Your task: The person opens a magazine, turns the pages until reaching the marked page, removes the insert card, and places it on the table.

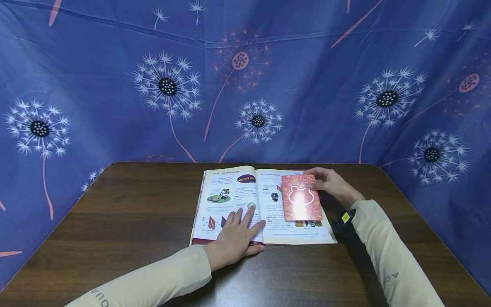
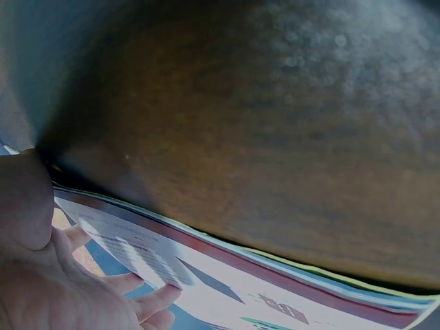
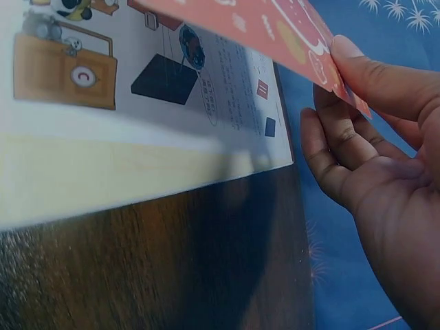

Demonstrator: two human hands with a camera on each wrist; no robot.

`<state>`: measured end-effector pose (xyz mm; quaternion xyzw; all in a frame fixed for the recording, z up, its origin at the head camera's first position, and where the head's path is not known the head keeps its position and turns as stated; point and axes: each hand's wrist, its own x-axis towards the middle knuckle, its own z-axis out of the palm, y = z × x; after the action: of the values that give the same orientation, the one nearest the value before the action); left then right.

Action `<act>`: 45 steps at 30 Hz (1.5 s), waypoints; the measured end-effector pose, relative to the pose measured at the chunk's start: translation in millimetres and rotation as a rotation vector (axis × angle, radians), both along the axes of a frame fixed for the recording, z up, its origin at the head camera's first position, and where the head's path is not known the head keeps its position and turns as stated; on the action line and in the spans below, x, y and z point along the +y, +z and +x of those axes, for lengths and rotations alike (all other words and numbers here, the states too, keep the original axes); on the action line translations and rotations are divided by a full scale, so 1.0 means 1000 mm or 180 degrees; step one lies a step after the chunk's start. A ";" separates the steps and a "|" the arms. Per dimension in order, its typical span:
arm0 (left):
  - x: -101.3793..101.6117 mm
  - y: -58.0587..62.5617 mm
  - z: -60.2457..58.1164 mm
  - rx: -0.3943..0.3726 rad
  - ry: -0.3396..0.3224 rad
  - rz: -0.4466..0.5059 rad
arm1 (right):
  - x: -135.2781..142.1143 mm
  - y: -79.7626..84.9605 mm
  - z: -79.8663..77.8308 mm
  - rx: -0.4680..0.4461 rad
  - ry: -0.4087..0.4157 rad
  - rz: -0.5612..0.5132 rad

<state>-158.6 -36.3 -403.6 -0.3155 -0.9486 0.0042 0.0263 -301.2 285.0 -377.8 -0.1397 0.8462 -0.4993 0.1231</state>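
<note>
An illustrated book [image 1: 230,209] lies spread on the table, its printed pages facing up. My left hand [image 1: 235,238] rests on the lower part of the left page with fingers spread, near the central fold. In the left wrist view, the fingers [image 2: 158,302] stretch over the page by the book's edge. My right hand [image 1: 333,184] pinches a red card [image 1: 301,204] with a white bear-head outline by its upper right corner. The right wrist view shows the thumb [image 3: 385,82] on top of the card, which hangs tilted above the right page [image 3: 172,130].
The brown wooden table [image 1: 126,221] extends to both sides of the book. Behind it hangs a blue cloth [image 1: 307,85] printed with dandelions. A dark wrist device [image 1: 344,221] with a yellow tag sits at the right sleeve's cuff.
</note>
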 end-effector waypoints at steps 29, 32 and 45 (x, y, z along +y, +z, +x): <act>0.001 0.000 0.001 0.0018 0.0048 -0.0092 | 0.052 0.001 0.019 -0.0182 -0.0274 0.0288; 0.001 0.000 0.000 0.0008 0.0047 -0.0096 | 0.059 -0.001 0.021 -0.0117 -0.0283 0.0332; 0.001 0.000 0.000 0.0026 0.0011 -0.0077 | 0.087 0.001 0.032 -0.0049 -0.0291 0.0457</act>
<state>-158.4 -35.5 -403.6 -0.3141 -0.9489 0.0170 0.0262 -269.5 372.0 -376.9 -0.0878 0.8843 -0.4435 0.1165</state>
